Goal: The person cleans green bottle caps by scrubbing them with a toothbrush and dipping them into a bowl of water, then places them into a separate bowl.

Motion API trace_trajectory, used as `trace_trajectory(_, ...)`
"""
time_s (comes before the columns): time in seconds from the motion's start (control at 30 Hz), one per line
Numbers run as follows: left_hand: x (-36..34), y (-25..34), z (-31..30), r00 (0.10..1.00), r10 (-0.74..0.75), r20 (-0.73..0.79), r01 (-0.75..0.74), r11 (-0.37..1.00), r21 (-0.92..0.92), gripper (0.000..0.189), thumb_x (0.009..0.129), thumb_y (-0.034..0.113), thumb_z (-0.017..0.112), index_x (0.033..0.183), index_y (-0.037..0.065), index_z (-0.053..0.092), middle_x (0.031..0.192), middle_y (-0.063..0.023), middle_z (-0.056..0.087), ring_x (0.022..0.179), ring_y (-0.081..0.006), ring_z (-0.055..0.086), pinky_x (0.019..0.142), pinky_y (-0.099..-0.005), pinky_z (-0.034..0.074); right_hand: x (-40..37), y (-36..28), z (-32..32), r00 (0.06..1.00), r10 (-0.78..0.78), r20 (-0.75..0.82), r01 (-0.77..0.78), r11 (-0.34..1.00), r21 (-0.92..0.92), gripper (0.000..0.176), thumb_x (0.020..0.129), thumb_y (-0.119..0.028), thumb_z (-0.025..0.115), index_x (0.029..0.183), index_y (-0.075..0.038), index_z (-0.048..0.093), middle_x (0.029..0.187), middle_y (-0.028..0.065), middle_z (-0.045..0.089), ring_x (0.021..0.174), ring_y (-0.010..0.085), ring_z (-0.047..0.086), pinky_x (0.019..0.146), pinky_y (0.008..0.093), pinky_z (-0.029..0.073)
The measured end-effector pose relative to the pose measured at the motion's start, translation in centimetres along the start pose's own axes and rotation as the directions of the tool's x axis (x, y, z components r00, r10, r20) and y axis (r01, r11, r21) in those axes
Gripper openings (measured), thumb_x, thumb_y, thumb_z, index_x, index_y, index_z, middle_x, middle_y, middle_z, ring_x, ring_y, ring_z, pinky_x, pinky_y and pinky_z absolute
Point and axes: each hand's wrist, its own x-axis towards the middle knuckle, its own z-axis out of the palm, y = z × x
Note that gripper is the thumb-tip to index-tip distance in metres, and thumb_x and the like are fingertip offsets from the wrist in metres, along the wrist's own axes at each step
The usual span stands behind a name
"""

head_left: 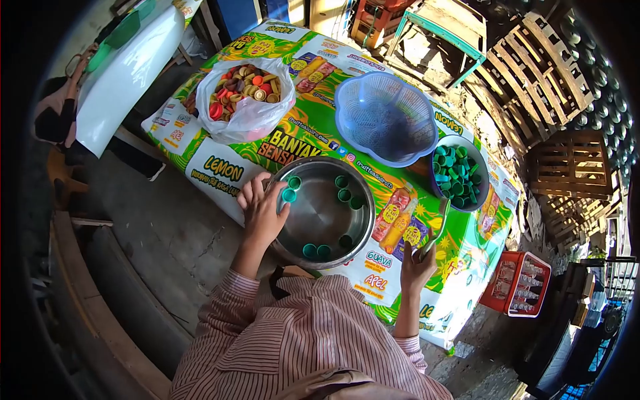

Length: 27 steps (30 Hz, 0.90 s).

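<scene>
My left hand (262, 212) rests on the near-left rim of a steel bowl (363, 217) and pinches a green bottle cap (288, 195) at its fingertips. Several more green caps (344, 195) lie scattered inside that bowl. My right hand (417, 259) sits at the table's near edge, right of the bowl. It is closed around a thin metal tool (438, 228) that points up and away from me. I cannot tell what kind of tool it is. Striped shirt sleeves cover both my arms.
The table (227, 170) is covered by a colourful printed banner. On it stand a white plastic bag of mixed caps (250, 120), an empty blue colander (385, 117) and a dark blue bowl of green caps (459, 175). A red bottle crate (521, 283) and wooden pallets (533, 73) stand to the right.
</scene>
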Motion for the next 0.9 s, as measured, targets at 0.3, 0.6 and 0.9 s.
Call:
trace_trajectory(0.3,-0.1,-1.2,3.1,0.996,0.057,0.068,-0.064,0.993,0.099,0.034,0.061,0.015,0.073,0.092,0.017,0.058,0.134,-0.0105,0.031,0.122,-0.0325,0.026,0.092,-0.0478,0.02,-1.6,-1.2,0.9,0.991,-0.084,0.1,0.083,0.996,0.012,0.053,0.075,-0.003,0.064,0.124,-0.002,0.046,0.048,-0.0024,0.03,0.04,0.0053,0.027,0.04,0.0232,0.022)
trace_trajectory(0.6,-1.3,1.1,3.1,0.955,0.276,0.105,-0.263,0.957,-0.125,0.008,0.074,0.016,0.063,0.082,0.016,0.061,0.137,-0.005,0.032,0.123,-0.0289,0.028,0.093,-0.0457,0.024,-1.8,-2.1,0.9,0.988,-0.117,0.105,0.116,0.993,0.013,0.048,0.075,-0.002,0.063,0.121,-0.004,0.049,0.048,-0.0025,0.03,0.041,0.0052,0.028,0.04,0.0233,0.021)
trace_trajectory(0.9,-1.1,1.9,5.4,0.927,0.329,0.178,-0.214,0.857,-0.469,0.033,0.066,0.007,0.066,0.096,0.007,0.054,0.097,-0.0081,0.056,0.09,-0.0282,0.055,0.081,-0.0378,0.042,-2.1,-2.3,0.6,0.98,-0.154,0.122,0.154,0.988,0.015,0.045,0.075,-0.002,0.063,0.119,-0.005,0.051,0.047,-0.0016,0.03,0.04,0.0054,0.028,0.04,0.0232,0.022)
